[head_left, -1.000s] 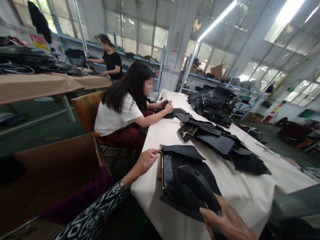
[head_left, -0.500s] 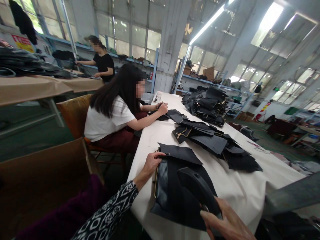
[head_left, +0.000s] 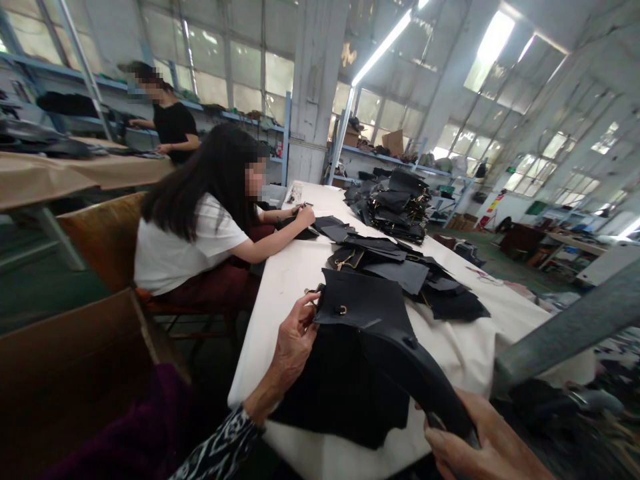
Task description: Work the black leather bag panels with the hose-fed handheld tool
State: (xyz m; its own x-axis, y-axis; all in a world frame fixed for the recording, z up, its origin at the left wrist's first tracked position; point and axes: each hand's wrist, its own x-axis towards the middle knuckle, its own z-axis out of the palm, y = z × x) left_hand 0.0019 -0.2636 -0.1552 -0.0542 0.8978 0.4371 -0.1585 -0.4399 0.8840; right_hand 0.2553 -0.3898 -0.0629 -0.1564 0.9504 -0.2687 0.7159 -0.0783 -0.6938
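My left hand (head_left: 293,337) is closed on the left edge of a black leather piece (head_left: 367,300), near a gold zipper end. A small gold metal fitting shows on this raised upper panel. Below it, a dark lower part (head_left: 345,393) spreads over the table's near edge. My right hand (head_left: 483,437) is wrapped round the handle of a black curved hand-held tool (head_left: 415,367). The tool's head lies against or just under the lower edge of the raised panel; its exact kind I cannot tell.
Loose black leather pieces with gold zippers (head_left: 400,267) lie beyond my work on the white-covered table (head_left: 275,287). A taller stack (head_left: 390,203) stands farther back. A seated co-worker (head_left: 200,220) works at the left side. A cardboard box (head_left: 75,373) is at lower left, a metal post (head_left: 570,327) at right.
The upper panel of the leather piece has been raised and turned toward me, and the tool's head has come up to its lower edge. The camera view has swung right.
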